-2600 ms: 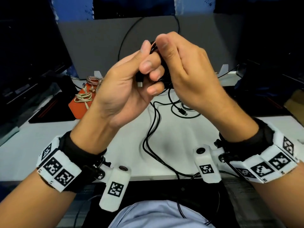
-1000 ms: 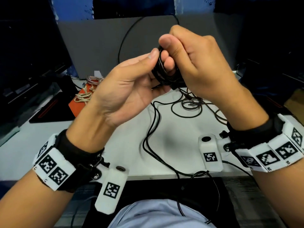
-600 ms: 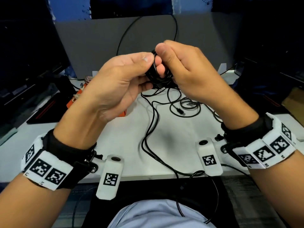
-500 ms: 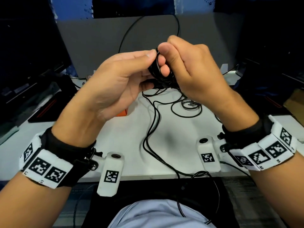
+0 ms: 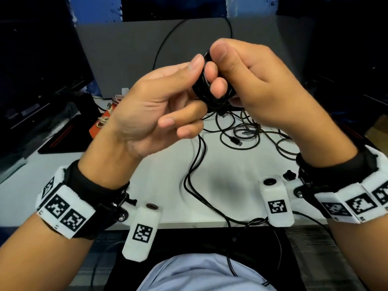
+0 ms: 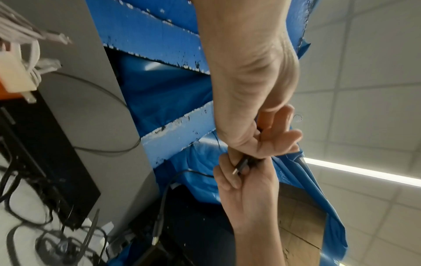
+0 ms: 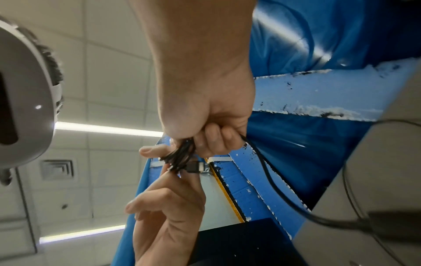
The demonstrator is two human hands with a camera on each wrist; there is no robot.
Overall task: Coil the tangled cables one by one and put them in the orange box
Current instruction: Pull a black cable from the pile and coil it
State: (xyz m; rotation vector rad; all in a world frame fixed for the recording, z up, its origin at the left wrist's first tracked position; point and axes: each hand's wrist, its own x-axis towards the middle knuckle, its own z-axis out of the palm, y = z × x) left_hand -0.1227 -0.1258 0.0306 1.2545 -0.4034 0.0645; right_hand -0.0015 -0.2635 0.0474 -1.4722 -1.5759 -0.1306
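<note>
Both hands are raised over the white table [image 5: 147, 175]. My right hand [image 5: 216, 61] grips a small coil of black cable [image 5: 201, 89], thumb on top and fingers through the loops. My left hand [image 5: 184, 87] pinches the coil's left side, its lower fingers curled. The right wrist view shows the coil [image 7: 180, 156] and its plug [image 7: 194, 166] between the two hands. The same plug [image 6: 240, 164] appears in the left wrist view. The orange box [image 5: 94, 128], holding beige cables, lies at the back left, mostly hidden by my left hand.
A tangle of black cables [image 5: 241, 133] lies on the table behind my hands. One black cable [image 5: 193, 171] runs forward over the table's front edge. A grey panel [image 5: 130, 59] stands at the back. Dark monitors [image 5: 37, 80] stand at the left.
Both hands have risen a little with the coil. My left hand has turned palm towards me, its lower fingers now uncurled away from the coil.
</note>
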